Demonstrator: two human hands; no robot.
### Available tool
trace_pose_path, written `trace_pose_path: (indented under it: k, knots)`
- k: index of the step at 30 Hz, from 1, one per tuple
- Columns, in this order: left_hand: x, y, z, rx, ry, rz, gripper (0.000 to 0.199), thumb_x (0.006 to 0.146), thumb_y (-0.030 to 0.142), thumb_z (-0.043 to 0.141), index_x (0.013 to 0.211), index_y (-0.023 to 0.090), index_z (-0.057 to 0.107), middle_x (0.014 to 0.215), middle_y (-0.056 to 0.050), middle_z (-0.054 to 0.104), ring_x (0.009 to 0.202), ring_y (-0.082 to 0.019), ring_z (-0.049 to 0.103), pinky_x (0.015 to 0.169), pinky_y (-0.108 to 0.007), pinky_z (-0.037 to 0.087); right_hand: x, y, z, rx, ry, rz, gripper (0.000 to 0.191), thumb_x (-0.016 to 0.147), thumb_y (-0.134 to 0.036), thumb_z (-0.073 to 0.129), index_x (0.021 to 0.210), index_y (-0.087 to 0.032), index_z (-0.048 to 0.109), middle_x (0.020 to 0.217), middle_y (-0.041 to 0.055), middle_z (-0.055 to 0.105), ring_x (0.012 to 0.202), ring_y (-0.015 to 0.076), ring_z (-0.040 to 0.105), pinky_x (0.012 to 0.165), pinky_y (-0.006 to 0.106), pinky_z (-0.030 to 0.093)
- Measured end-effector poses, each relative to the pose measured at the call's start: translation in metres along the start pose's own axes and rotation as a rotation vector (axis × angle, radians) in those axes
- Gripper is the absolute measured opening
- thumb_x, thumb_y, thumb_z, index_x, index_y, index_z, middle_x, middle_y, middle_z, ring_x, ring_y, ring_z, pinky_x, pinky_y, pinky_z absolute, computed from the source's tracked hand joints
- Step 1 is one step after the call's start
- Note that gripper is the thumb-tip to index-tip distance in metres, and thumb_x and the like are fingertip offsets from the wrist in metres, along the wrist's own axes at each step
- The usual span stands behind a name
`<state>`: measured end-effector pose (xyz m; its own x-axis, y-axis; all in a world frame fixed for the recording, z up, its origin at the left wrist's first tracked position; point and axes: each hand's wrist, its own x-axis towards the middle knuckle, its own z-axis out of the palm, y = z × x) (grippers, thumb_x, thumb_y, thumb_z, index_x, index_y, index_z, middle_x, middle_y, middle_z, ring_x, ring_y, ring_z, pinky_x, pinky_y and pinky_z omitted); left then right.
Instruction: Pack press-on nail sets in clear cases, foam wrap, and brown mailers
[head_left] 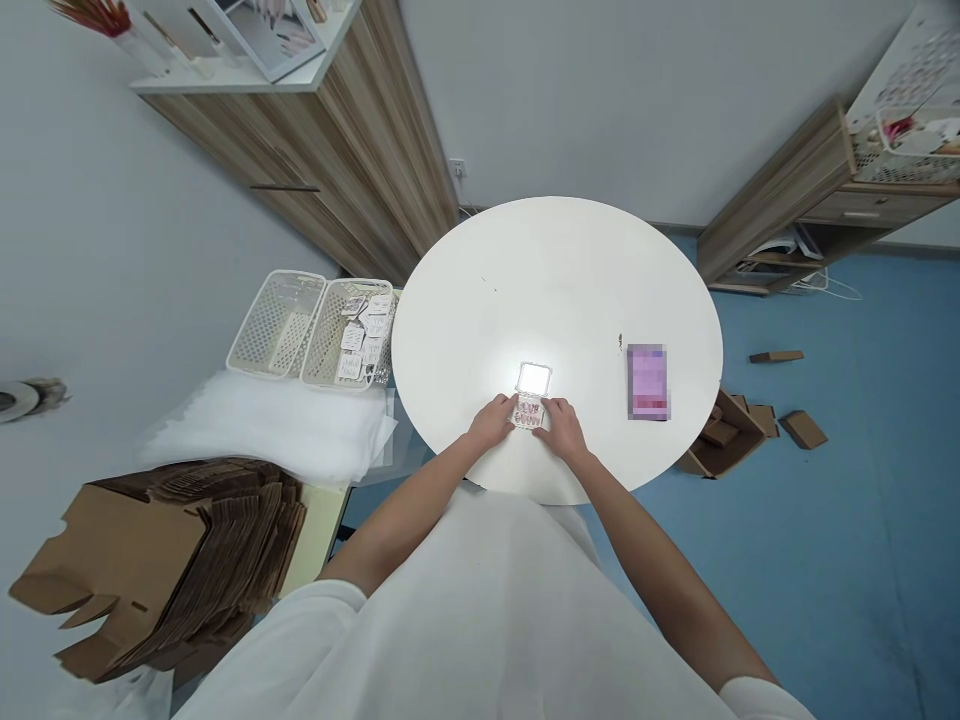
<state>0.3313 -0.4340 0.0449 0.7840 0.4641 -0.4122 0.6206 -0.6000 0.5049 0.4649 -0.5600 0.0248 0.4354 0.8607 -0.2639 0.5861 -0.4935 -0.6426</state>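
A small clear case of press-on nails (528, 412) lies on the white oval table (555, 260) near its front edge. Its lid (534, 379) stands open on the far side and shines brightly. Rows of pinkish nails show inside the case. My left hand (493, 421) grips the case's left edge, thumb near the hinge and fingers low on the side. On the opposite edge, my right hand (562, 428) grips it in the same way.
A blurred purple rectangular item (648, 383) lies at the table's right. Left of the table are a white basket of cards (315, 345), white packing sheets (277, 425) and stacked flat cardboard boxes (150, 560). A cardboard box (727, 445) stands on the floor at right.
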Motion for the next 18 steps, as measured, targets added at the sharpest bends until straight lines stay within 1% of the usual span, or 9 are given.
trace_pose_path:
  k: [5, 8, 11, 13, 15, 18]
  knots:
    - [-0.002, 0.001, 0.002, -0.111, 0.021, -0.008, 0.068, 0.069, 0.017, 0.058, 0.130, 0.022, 0.028, 0.108, -0.008, 0.048, 0.085, -0.018, 0.054, 0.070, -0.029, 0.043, 0.001, -0.001, 0.000, 0.012, 0.008, 0.018, 0.064, 0.063, -0.028, 0.065, 0.121, -0.022, 0.040, 0.113, 0.0084, 0.045, 0.105, 0.0259, 0.043, 0.084, 0.039, 0.040]
    - [-0.005, 0.000, 0.005, -0.227, 0.057, -0.037, 0.069, 0.066, 0.018, 0.061, 0.128, 0.021, 0.031, 0.107, -0.008, 0.049, 0.082, -0.017, 0.054, 0.073, -0.030, 0.044, -0.002, 0.000, 0.000, 0.077, 0.018, 0.035, 0.069, 0.060, -0.028, 0.066, 0.123, -0.022, 0.038, 0.115, 0.0088, 0.045, 0.108, 0.0266, 0.042, 0.086, 0.041, 0.040]
    - [-0.008, -0.002, 0.009, -0.322, 0.096, -0.118, 0.056, 0.067, 0.022, 0.061, 0.120, 0.019, 0.041, 0.104, -0.008, 0.051, 0.078, -0.015, 0.054, 0.073, -0.029, 0.044, -0.007, 0.000, 0.000, 0.260, 0.036, 0.126, 0.068, 0.062, -0.027, 0.064, 0.125, -0.023, 0.037, 0.117, 0.0086, 0.046, 0.103, 0.0231, 0.048, 0.085, 0.040, 0.042]
    - [-0.009, -0.003, 0.011, -0.374, 0.115, -0.175, 0.043, 0.069, 0.022, 0.058, 0.111, 0.018, 0.048, 0.100, -0.006, 0.053, 0.075, -0.013, 0.054, 0.073, -0.029, 0.044, -0.008, -0.001, 0.000, 0.432, 0.029, 0.227, 0.066, 0.064, -0.025, 0.060, 0.125, -0.022, 0.037, 0.114, 0.0077, 0.049, 0.095, 0.0190, 0.053, 0.081, 0.036, 0.046]
    - [-0.010, -0.003, 0.014, -0.436, 0.115, -0.191, 0.029, 0.071, 0.019, 0.054, 0.100, 0.018, 0.055, 0.093, -0.003, 0.056, 0.071, -0.012, 0.054, 0.072, -0.028, 0.044, -0.008, -0.005, -0.001, 0.574, 0.013, 0.297, 0.062, 0.065, -0.021, 0.058, 0.124, -0.021, 0.038, 0.109, 0.0065, 0.052, 0.089, 0.0157, 0.056, 0.077, 0.033, 0.048]
    - [-0.012, -0.002, 0.018, -0.574, 0.122, -0.191, 0.020, 0.073, 0.016, 0.051, 0.091, 0.017, 0.059, 0.082, -0.001, 0.059, 0.070, -0.012, 0.054, 0.071, -0.029, 0.044, -0.006, -0.012, -0.002, 0.657, -0.029, 0.303, 0.055, 0.063, -0.015, 0.055, 0.118, -0.018, 0.046, 0.103, 0.0060, 0.056, 0.081, 0.0133, 0.058, 0.074, 0.031, 0.049]
